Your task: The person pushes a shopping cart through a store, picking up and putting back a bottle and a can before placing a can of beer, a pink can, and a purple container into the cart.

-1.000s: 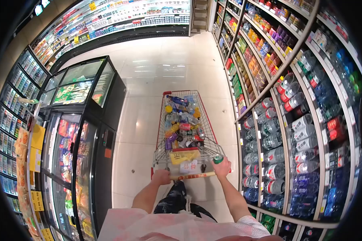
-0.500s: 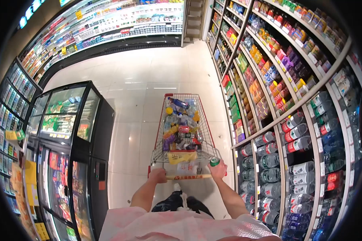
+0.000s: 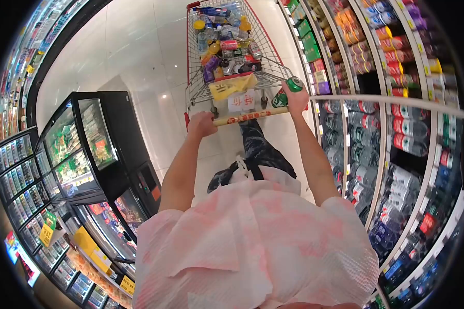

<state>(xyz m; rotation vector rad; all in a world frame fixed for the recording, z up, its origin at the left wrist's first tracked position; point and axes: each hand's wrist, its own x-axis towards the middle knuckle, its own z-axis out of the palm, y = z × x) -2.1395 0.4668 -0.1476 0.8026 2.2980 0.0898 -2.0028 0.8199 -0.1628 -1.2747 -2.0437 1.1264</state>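
Observation:
My left hand (image 3: 202, 123) is closed around the left end of the shopping cart's handle (image 3: 252, 116). At the handle's right end, my right hand (image 3: 297, 99) is closed on a green drink can (image 3: 294, 83). More green packaging, which looks like a second can (image 3: 279, 98), shows beside its fingers. Whether that hand also grips the handle is hard to see. Ahead of me stands the wire shopping cart (image 3: 267, 32), its basket piled with bottles and cans, among them a yellow-capped bottle (image 3: 199, 26) and a purple bottle (image 3: 209, 69). A yellow sheet (image 3: 233, 86) hangs at the basket's near end.
Along my right run shelves of bottled drinks (image 3: 410, 134), close to the cart. To the left stands a black glass-fronted freezer (image 3: 113, 121), with yellow price signs (image 3: 94, 249) nearer me. Pale tiled floor (image 3: 139, 56) lies between them.
My view has tilted down, so the cart and both hands appear higher and more of my shirt shows. The green can in my right hand shows more of its side. Both hands stay at the handle.

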